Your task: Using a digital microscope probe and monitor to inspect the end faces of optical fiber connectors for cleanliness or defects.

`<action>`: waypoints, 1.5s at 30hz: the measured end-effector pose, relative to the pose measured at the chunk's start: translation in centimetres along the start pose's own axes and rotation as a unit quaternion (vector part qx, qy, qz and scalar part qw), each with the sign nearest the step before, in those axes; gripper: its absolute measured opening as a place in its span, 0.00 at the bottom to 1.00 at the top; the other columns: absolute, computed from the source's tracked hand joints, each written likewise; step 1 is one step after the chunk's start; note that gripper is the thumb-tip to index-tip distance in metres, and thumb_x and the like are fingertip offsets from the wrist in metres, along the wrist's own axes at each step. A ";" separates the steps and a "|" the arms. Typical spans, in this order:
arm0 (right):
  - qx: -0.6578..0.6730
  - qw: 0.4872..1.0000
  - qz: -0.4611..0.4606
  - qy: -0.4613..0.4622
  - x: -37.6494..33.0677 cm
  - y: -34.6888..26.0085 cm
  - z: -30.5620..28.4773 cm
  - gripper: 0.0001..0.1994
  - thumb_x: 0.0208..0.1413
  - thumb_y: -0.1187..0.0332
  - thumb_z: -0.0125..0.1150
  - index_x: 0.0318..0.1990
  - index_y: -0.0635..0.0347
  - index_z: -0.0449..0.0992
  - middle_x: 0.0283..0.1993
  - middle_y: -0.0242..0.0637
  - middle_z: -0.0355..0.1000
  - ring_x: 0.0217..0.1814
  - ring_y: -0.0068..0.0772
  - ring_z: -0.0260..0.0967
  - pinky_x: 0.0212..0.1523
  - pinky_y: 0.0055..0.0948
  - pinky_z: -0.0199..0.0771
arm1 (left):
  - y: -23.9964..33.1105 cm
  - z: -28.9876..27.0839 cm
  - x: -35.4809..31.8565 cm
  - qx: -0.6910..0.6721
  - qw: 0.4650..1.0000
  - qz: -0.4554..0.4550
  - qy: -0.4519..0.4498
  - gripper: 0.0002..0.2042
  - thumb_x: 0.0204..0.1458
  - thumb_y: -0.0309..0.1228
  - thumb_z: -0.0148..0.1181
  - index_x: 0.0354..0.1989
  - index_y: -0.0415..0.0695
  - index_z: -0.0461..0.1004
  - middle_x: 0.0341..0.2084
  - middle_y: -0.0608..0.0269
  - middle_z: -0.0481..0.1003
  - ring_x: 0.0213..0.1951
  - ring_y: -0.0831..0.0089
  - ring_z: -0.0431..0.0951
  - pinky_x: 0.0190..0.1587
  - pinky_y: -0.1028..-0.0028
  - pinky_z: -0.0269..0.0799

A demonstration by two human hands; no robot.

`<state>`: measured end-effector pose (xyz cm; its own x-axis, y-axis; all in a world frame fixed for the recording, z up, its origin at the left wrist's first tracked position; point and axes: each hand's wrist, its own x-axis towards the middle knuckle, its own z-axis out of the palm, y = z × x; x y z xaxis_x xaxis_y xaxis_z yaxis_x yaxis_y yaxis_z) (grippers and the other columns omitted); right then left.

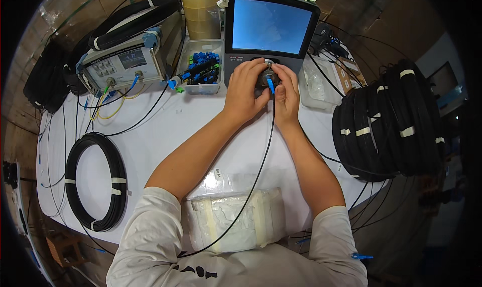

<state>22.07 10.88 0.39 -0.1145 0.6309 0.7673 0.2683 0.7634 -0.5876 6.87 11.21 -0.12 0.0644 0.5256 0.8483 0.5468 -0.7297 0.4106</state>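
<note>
Cable coils [389, 119], connector tray [203, 68], tape rolls [201, 11]

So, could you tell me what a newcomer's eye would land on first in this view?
Probably the glowing blue screen at the far middle of the white table, with the left hand and right hand pressed around a blue-tipped cable connector just below it. Next, the thick stack of black cable coils at the right edge.

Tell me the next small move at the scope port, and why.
Probably ease the blue plug straight into the round port below the screen. Both hands, left and right, already close around the port, the plug sits at its mouth, and the black cable hangs slack behind.
</note>
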 end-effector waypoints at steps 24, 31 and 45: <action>0.002 1.000 0.006 -0.002 -0.2 0.0 0.0 0.33 0.73 0.40 0.43 0.63 0.64 0.75 0.65 0.51 0.66 0.66 0.49 0.68 0.64 0.39 0.70 | -0.1 0.0 -0.1 0.014 1.000 0.001 -0.007 0.32 0.45 0.26 0.67 0.64 0.42 0.70 0.64 0.55 0.71 0.63 0.49 0.69 0.64 0.54 0.65; 0.006 1.000 0.000 -0.003 -0.1 0.1 0.0 0.33 0.73 0.40 0.44 0.63 0.64 0.75 0.65 0.51 0.66 0.66 0.49 0.68 0.64 0.39 0.70 | -0.2 0.0 0.0 0.023 1.000 0.004 -0.004 0.32 0.45 0.26 0.67 0.64 0.42 0.70 0.63 0.54 0.71 0.63 0.49 0.69 0.63 0.54 0.66; 0.008 1.000 0.002 -0.001 -0.2 0.4 0.1 0.33 0.75 0.43 0.42 0.65 0.65 0.73 0.66 0.51 0.66 0.68 0.50 0.67 0.67 0.39 0.67 | 0.0 -0.2 0.1 0.003 1.000 0.003 0.001 0.31 0.45 0.25 0.67 0.62 0.42 0.71 0.61 0.53 0.73 0.61 0.47 0.71 0.63 0.53 0.67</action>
<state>22.11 11.08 -0.03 -0.1158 0.6351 0.7637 0.2526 0.7624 -0.5957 6.67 11.18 0.08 0.0659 0.5208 0.8511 0.5516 -0.7298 0.4039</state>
